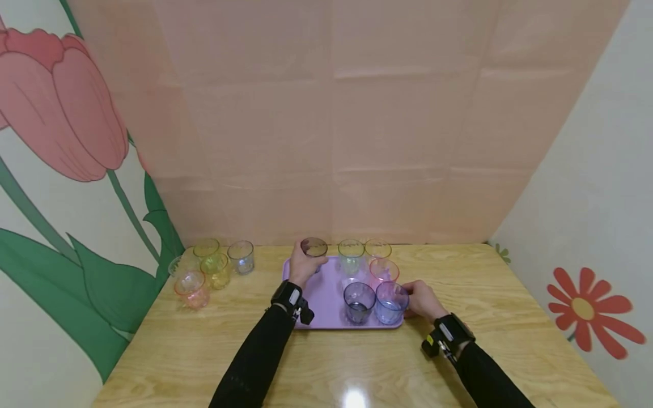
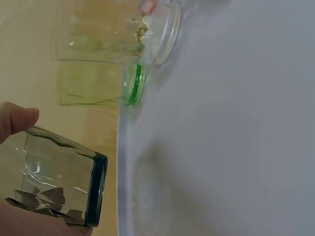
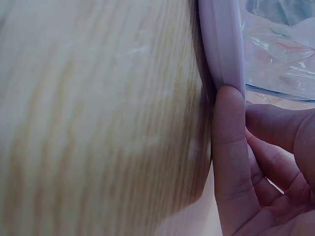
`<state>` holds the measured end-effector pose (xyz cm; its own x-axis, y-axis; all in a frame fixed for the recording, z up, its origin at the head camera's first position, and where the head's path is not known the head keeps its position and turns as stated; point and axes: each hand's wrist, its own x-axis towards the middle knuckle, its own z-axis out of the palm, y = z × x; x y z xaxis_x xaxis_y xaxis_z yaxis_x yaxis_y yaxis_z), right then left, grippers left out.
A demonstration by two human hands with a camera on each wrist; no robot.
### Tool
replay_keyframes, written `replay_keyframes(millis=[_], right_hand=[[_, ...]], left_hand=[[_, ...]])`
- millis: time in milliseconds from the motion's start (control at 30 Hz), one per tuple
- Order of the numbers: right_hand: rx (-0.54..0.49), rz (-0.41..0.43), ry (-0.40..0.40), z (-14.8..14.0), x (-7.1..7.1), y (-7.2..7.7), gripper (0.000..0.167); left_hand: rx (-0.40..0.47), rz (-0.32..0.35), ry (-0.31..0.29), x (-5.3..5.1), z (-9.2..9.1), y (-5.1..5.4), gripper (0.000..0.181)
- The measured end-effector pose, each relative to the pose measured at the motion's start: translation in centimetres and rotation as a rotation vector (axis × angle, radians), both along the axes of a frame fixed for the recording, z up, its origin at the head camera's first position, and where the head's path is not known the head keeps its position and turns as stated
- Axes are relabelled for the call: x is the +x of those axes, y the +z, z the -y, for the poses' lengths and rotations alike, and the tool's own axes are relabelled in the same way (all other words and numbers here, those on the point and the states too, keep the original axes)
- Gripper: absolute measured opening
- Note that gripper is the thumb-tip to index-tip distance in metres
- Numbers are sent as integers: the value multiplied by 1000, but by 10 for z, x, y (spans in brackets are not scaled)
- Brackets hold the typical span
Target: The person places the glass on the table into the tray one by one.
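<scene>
Dark glass (image 2: pixel 61 172) was gripped in left hand (image 1: pixel 303 266), base toward tray (image 1: pixel 321 300), apart — bare left side lay nearest. Right hand (image 1: pixel 423 300) touched right rim — couldn't tell if pinching.

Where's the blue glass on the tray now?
In the head view, the blue glass stands at the near right corner of the purple tray, just right of a dark gray glass.
</scene>
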<state>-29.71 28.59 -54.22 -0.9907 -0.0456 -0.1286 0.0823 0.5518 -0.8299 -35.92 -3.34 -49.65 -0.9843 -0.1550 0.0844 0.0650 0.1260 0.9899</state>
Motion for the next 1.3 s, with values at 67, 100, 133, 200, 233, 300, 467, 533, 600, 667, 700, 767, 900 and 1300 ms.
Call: replay_keyframes(millis=[67,100,133,200,233,300,467,533,600,667,700,767,900,1300], right_hand=[[1,8,-5,0,-1,0,16],[2,11,-8,0,-2,-1,17],[3,12,-8,0,-2,-2,17],[9,16,-10,0,-3,-2,18],[11,18,-11,0,-3,-2,19],[14,20,-14,0,-3,-1,19],[5,10,-12,-1,-2,1,16],[5,6,-13,-1,-2,1,16],[3,3,-11,-1,-2,2,17],[3,10,-17,0,-1,2,17],[5,11,-17,0,-1,2,18],[3,15,-12,1,-1,2,19],[4,13,-16,1,-1,1,16],[-13,1,-8,2,1,3,14]], left_hand=[[-33,-4,1,-2,-1,1,81],[-48,-3,1,-2,-2,1,82],[-62,0,0,-3,-2,1,83],[-72,2,-6,-5,-4,2,83],[-72,4,-10,-6,-5,2,83],[-68,10,-19,-7,-7,2,83],[-85,27,-24,-6,-11,2,84],[-117,31,-25,-5,-13,2,84],[-145,40,-24,-5,-14,1,84],[-172,50,-21,-5,-15,-1,84],[-180,53,-18,-5,-16,-3,85],[-186,56,-14,-6,-16,-6,85],[-190,63,-8,-9,-17,-11,85],[-187,45,-10,-8,-18,-13,80]])
